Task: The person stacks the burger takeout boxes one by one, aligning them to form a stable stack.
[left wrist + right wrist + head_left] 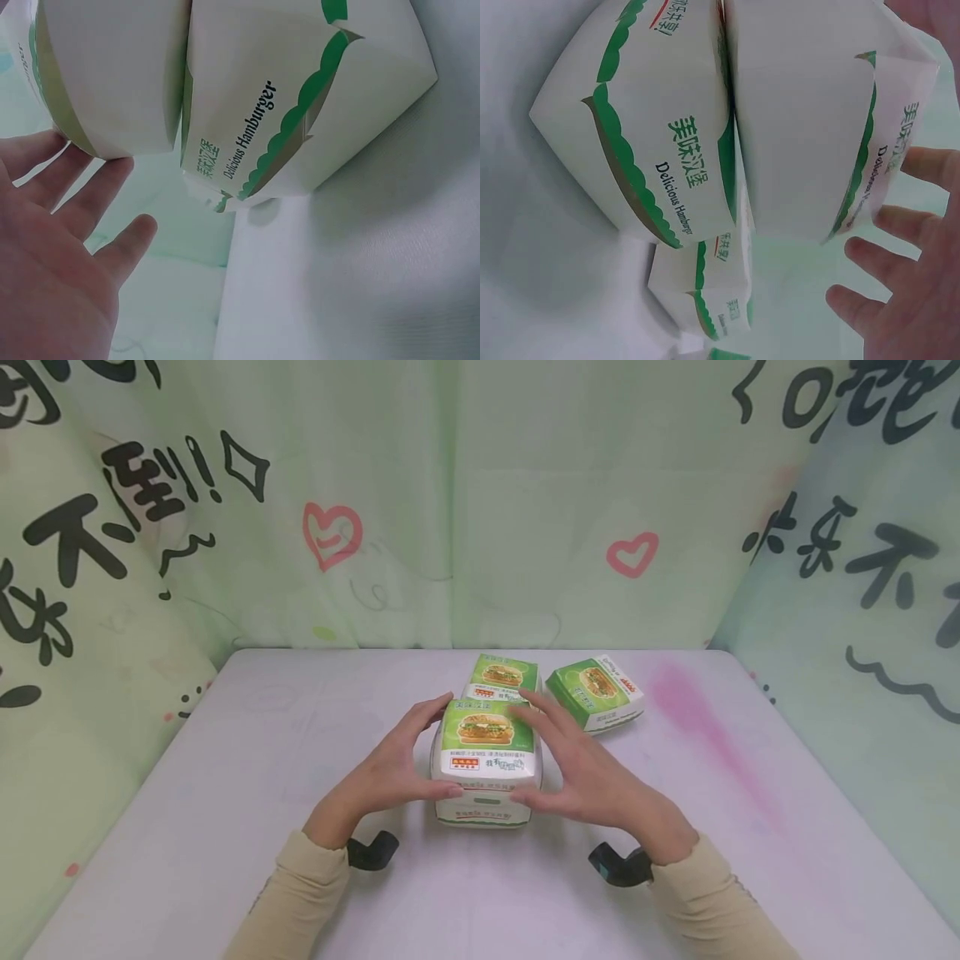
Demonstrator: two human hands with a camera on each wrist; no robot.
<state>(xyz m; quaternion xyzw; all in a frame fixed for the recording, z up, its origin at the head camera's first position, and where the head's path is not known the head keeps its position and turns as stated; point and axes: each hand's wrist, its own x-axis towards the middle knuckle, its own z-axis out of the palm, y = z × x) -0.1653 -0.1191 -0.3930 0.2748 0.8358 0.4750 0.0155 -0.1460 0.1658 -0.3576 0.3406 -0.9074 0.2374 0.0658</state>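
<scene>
A white-and-green hamburger box is stacked on a second hamburger box near the middle of the table. My left hand holds the upper box from the left, thumb across its front and fingertips at the far side. From the right, my right hand holds the same box, with its thumb in front and spread fingers over the right edge. The wrist views show fingertips at the lid edge of the upper box. A narrow gap parts it from the lower box along one side.
Directly behind the stack stands another hamburger box, its lower part hidden. To the right of that, one more box sits turned at an angle. A pale table with a pink smear is enclosed by printed curtains.
</scene>
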